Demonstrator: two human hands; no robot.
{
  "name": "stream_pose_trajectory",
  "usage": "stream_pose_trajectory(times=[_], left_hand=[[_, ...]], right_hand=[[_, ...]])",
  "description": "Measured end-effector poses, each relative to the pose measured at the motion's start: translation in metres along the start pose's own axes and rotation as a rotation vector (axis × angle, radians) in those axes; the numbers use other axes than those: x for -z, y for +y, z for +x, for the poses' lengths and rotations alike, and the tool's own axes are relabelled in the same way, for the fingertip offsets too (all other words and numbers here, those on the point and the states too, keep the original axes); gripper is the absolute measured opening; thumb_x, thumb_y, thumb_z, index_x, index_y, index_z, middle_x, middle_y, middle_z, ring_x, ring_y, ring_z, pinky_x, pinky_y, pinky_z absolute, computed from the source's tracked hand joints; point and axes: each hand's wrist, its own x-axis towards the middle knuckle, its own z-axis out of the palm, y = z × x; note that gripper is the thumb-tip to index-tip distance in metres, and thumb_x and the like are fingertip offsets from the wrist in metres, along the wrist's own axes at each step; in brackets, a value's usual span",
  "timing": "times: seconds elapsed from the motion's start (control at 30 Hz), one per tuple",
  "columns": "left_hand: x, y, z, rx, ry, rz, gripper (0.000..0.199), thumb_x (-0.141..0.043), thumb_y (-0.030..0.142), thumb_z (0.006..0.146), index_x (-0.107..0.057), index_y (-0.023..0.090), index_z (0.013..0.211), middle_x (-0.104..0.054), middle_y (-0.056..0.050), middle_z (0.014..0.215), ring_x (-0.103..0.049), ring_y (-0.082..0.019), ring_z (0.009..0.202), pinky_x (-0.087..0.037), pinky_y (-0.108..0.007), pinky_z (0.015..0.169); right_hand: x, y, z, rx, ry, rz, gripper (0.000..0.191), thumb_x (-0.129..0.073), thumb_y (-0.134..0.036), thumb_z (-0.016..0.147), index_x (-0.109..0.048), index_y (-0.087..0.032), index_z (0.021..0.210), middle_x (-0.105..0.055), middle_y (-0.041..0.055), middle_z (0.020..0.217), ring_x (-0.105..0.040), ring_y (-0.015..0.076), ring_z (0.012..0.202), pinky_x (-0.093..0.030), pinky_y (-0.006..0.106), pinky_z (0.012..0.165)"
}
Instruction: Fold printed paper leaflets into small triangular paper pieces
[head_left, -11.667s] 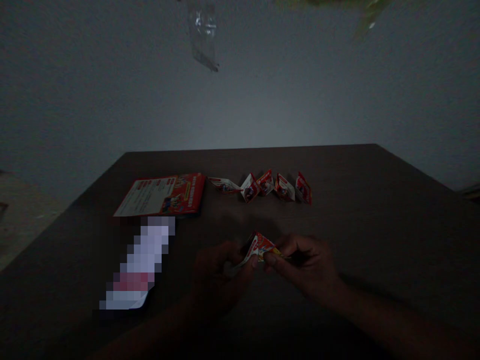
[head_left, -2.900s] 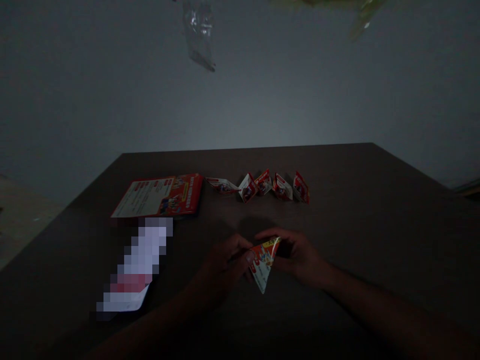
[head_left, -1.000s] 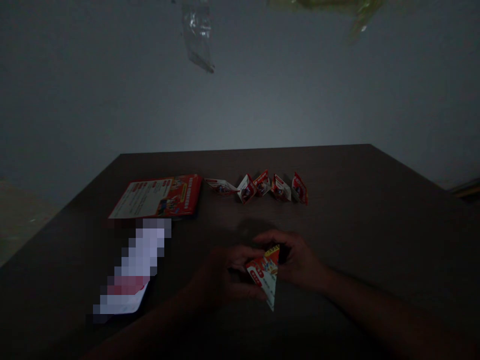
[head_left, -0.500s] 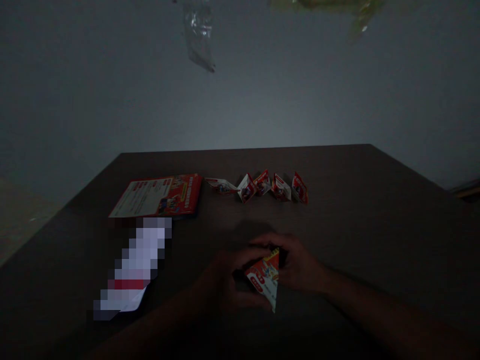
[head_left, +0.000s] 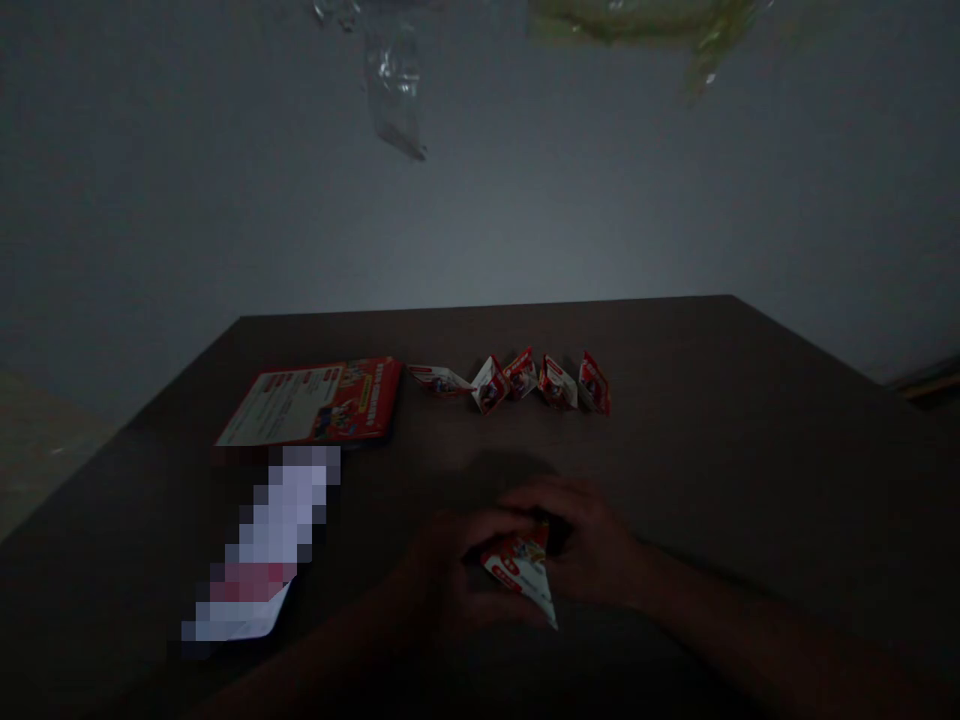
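Note:
A red-and-white printed card (head_left: 529,572), folded to a triangular shape, is held between my two hands above the table. My left hand (head_left: 461,565) grips it from the left, with fingers along its upper and lower sides. On the far side, my right hand (head_left: 592,540) has its fingers curled against the card's upper right edge. Dim light hides part of the fingertips. Beyond my hands, several similar folded cards (head_left: 557,383) stand in a row on the table.
A flat red-and-white printed pack (head_left: 360,405) lies at the back left of the dark table (head_left: 690,420). Nearer to me is a pale, pixelated slab (head_left: 281,540), beside my left forearm. Behind the table rises a wall (head_left: 480,220) with clear plastic (head_left: 396,90) hanging on it.
The held card has tilted and its top has dropped lower between my hands, with my right fingers closer over it. The whole view has shifted slightly.

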Motion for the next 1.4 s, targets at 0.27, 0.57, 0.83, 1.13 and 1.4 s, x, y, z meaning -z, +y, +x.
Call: stream_pose_trajectory(times=[0.27,0.57,0.83,1.13,1.4], left_hand=[[0.002,0.003,-0.001,-0.01,0.037,0.015,0.056,-0.082,0.033,0.057,-0.065,0.017,0.108,-0.073,-0.004,0.095,-0.067,-0.019,0.078,-0.049,-0.023,0.071],[0.004,0.003,-0.002,0.071,0.05,-0.01,0.041,-0.078,0.034,0.063,-0.068,0.016,0.098,-0.071,-0.001,0.076,-0.062,-0.015,0.066,-0.047,-0.022,0.062],[0.007,-0.001,-0.002,0.224,0.119,-0.319,0.031,-0.072,0.037,0.067,-0.065,0.012,0.084,-0.06,0.001,0.064,-0.054,-0.011,0.056,-0.043,-0.019,0.049],[0.008,-0.002,0.0,0.222,0.194,-0.419,0.03,-0.071,0.037,0.07,-0.062,0.013,0.085,-0.058,0.002,0.066,-0.051,-0.007,0.048,-0.043,-0.017,0.045],[0.007,-0.001,0.002,0.236,0.239,-0.341,0.027,-0.064,0.039,0.074,-0.059,0.013,0.075,-0.053,0.004,0.053,-0.048,-0.008,0.043,-0.038,-0.017,0.042]], right_hand=[[-0.002,0.001,0.001,-0.018,0.009,0.047,0.029,-0.072,-0.02,0.067,-0.064,-0.016,0.094,-0.067,0.002,0.073,-0.06,0.0122,0.063,-0.045,0.021,0.059],[-0.002,0.001,0.0,-0.086,-0.025,0.09,0.022,-0.07,-0.024,0.07,-0.065,-0.015,0.09,-0.064,0.0003,0.068,-0.057,0.0106,0.058,-0.043,0.019,0.054],[0.003,0.002,-0.001,-0.146,-0.067,0.164,0.024,-0.052,-0.034,0.087,-0.065,-0.014,0.09,-0.056,-0.0008,0.064,-0.05,0.0092,0.056,-0.038,0.019,0.052],[0.008,0.003,-0.002,-0.156,-0.173,0.21,0.038,-0.044,-0.045,0.09,-0.061,-0.012,0.082,-0.046,-0.0012,0.065,-0.041,0.0095,0.057,-0.031,0.022,0.052],[0.007,0.001,-0.002,-0.138,-0.154,0.178,0.029,-0.049,-0.034,0.089,-0.059,-0.012,0.073,-0.043,-0.0036,0.059,-0.039,0.007,0.052,-0.029,0.019,0.049]])
